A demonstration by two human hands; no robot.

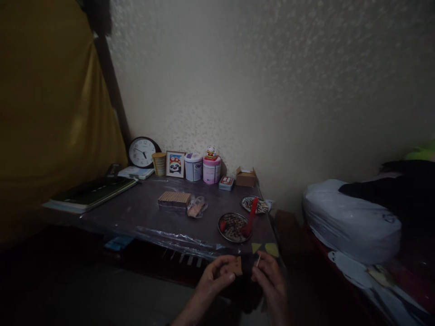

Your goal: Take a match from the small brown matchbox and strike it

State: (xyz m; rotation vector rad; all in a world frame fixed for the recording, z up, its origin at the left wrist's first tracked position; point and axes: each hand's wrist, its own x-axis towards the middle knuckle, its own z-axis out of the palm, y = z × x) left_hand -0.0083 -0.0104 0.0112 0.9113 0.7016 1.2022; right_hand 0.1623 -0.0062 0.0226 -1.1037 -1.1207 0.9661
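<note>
Below the table's front edge, my left hand (216, 275) pinches a small brown cardboard piece (235, 266) with dark marks on its face; I cannot tell if it is a flat card or a little box. My right hand (271, 277), just to the right, is closed on a thin pale stick (258, 260), held upright between thumb and fingers. The hands are apart. Beyond them a round metal plate (220, 232) holds small mixed grains and a red spoon (252, 213). A smaller plate (245, 208) behind it bears grains and several pale sticks (262, 207).
On the plastic-covered table (136, 213) lie a row of thin brown pieces (174, 199) and a clear bag (197, 207). Along the wall stand a clock (142, 152), picture frame (175, 165), tubs (193, 167) and open carton (246, 178). A white bundle (350, 217) sits right.
</note>
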